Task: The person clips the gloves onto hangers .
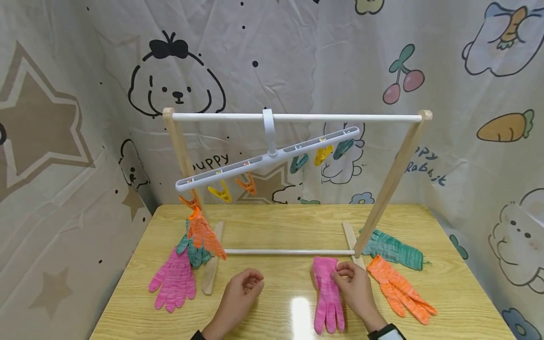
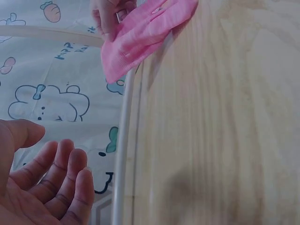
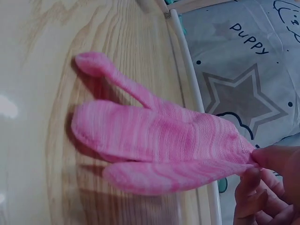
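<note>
Status from my end: right hand (image 1: 354,288) pinches the cuff of a pink glove (image 1: 328,295) between thumb and fingertips, near side of the table (image 1: 459,302), just right of centre. Glove lies flat, fingers pointing toward me, cuff close to the rack's lower rail (image 1: 289,252). Right wrist view confirms the pinch at the cuff edge (image 3: 255,157), with the rest of the glove on the wood.

Left hand (image 1: 242,293) holds nothing. Fingers loosely curled, resting on the table left of centre. Left wrist view shows an open palm (image 2: 42,187).

Progress, as I judge it: early. One orange glove (image 1: 204,233) hangs from an orange clip at the left end of the white peg hanger (image 1: 267,158), which hooks over the top bar (image 1: 297,117). The other clips I can see, yellow, orange and teal, look empty.

Not hung yet:
- pink glove in hand
- second pink glove (image 1: 174,281), near left, flat
- teal glove (image 1: 193,250) under the hanging orange one, by the left foot
- teal glove (image 1: 393,249) far right, by the right post
- orange glove (image 1: 401,290) near right, just beside my right hand

So one up, five on the table. Current glove is gripped but not lifted.
</note>
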`<state>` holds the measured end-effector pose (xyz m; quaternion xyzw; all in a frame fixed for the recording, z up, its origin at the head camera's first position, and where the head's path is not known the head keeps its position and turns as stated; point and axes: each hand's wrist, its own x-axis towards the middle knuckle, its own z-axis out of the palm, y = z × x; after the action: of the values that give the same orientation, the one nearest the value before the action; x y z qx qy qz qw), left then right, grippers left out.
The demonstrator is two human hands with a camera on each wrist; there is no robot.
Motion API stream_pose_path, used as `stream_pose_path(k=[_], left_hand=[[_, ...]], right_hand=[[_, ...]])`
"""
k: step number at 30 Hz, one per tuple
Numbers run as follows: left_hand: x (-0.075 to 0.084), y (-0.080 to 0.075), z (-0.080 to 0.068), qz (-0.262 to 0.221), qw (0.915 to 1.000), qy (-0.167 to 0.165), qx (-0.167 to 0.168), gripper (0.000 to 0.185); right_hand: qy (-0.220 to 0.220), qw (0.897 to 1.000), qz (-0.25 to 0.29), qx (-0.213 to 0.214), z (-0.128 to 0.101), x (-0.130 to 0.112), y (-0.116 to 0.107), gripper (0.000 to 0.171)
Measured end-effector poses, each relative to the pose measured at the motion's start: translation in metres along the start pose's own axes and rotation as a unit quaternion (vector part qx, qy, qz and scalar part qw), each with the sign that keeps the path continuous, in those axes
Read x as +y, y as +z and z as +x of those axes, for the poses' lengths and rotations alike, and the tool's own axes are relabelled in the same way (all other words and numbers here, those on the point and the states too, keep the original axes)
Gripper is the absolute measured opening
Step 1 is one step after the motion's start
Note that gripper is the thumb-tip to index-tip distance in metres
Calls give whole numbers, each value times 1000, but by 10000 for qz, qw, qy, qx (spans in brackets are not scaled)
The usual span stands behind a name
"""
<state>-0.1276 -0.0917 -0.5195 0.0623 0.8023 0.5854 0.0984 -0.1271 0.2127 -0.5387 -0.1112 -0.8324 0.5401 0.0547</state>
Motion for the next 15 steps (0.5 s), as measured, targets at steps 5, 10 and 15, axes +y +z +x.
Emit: stream_pose_path(k=[5, 10, 15], left_hand=[[7, 1, 7, 159, 9996, 199, 100, 17], [13, 1, 12, 292, 9989, 287, 224, 10], [21, -2, 15, 318, 9986, 337, 256, 11]], right_hand=[[-97, 9997, 219, 45, -2, -7, 0, 17], [-238, 9988, 399, 123, -3, -14, 0, 16], [-475, 9978, 406, 211, -4, -24, 0, 15]])
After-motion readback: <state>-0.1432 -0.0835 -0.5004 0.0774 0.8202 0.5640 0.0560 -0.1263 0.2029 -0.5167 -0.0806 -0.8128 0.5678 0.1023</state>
